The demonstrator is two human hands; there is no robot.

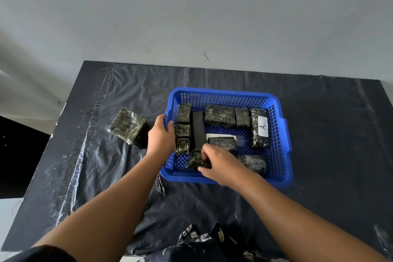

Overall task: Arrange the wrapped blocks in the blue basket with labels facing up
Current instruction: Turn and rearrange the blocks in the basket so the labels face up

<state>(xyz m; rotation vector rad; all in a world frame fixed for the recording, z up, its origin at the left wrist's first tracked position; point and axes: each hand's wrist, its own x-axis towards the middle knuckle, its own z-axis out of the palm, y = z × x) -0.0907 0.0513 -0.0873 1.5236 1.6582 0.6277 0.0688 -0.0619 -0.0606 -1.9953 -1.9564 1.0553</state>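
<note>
A blue basket [278, 155] stands mid-table holding several dark wrapped blocks. One long block [258, 129] along the right wall shows a white label marked "A" facing up. A plain black bar [197, 130] lies beside small blocks at the left wall. My left hand [160, 134] grips the basket's left rim. My right hand [221, 164] is inside the basket near its front wall, closed on a small wrapped block [194, 160]. Another block [222, 141] rests on a white sheet in the middle. A big wrapped block [128, 126] sits on the table left of the basket.
The table is covered with wrinkled black plastic sheeting [212, 208]. Its left edge [53, 144] drops off to a dark floor. A grey wall rises behind. Patterned dark cloth [204, 238] lies at the near edge.
</note>
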